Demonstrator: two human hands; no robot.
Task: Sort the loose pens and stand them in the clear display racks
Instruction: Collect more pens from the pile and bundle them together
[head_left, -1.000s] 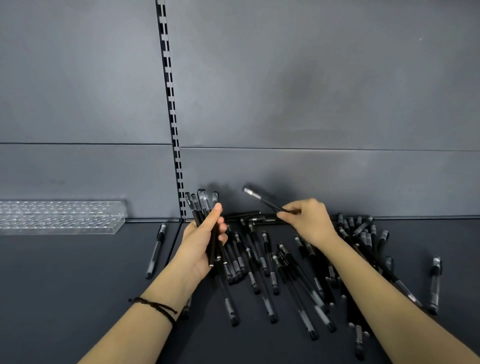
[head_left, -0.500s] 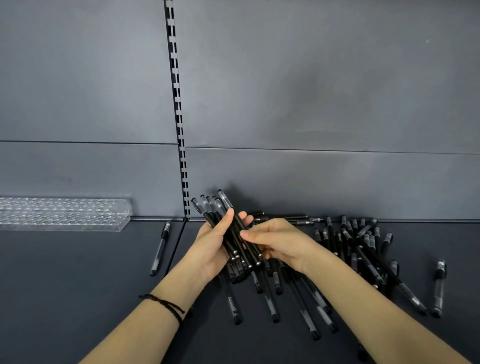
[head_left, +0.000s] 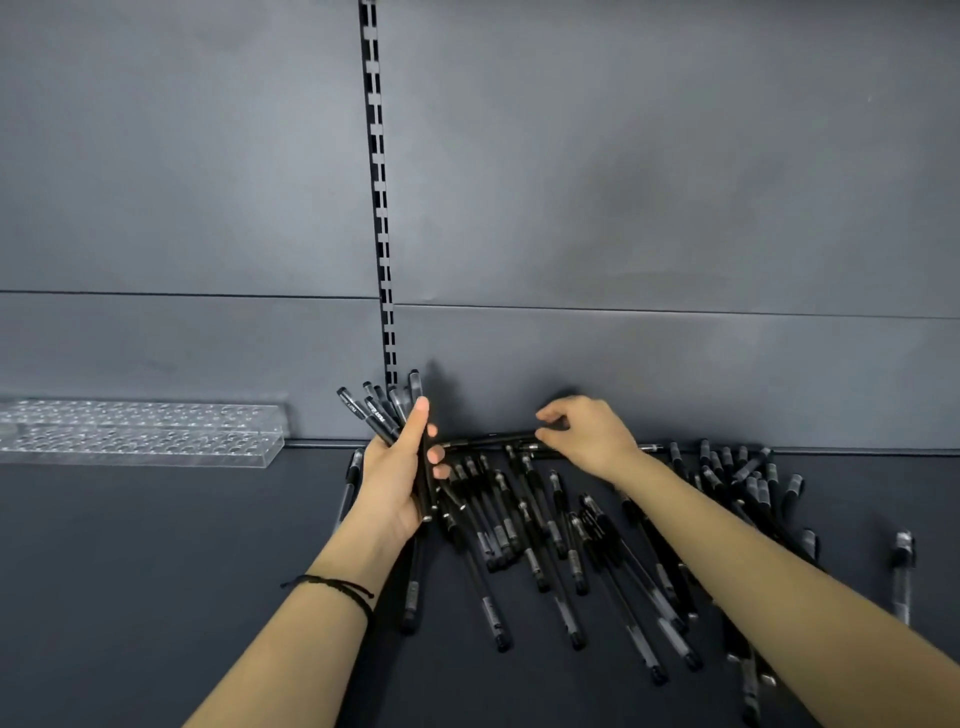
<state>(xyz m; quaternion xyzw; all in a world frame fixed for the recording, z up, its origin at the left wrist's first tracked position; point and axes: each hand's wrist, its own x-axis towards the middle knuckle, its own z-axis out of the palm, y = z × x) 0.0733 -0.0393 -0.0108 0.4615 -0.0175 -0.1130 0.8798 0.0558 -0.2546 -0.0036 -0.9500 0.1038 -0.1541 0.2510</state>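
**Single view: head-worn wide-angle camera.** The lens sits at the person's head, facing forward and tilted down across a dark shelf (head_left: 156, 597) toward the grey back wall (head_left: 623, 182), which fills the upper half of the frame. Both forearms enter from the bottom edge. The left hand (head_left: 395, 483), gripping a bundle of pens (head_left: 384, 410), and the right hand (head_left: 592, 436), pinching a single pen (head_left: 488, 440) at the wall foot, lie near centre, at arm's reach from the lens. The slotted upright (head_left: 379, 208) leans slightly in the frame. A clear rack (head_left: 140, 431) reaches the left margin, and the loose pens (head_left: 545, 545) spread toward the right.
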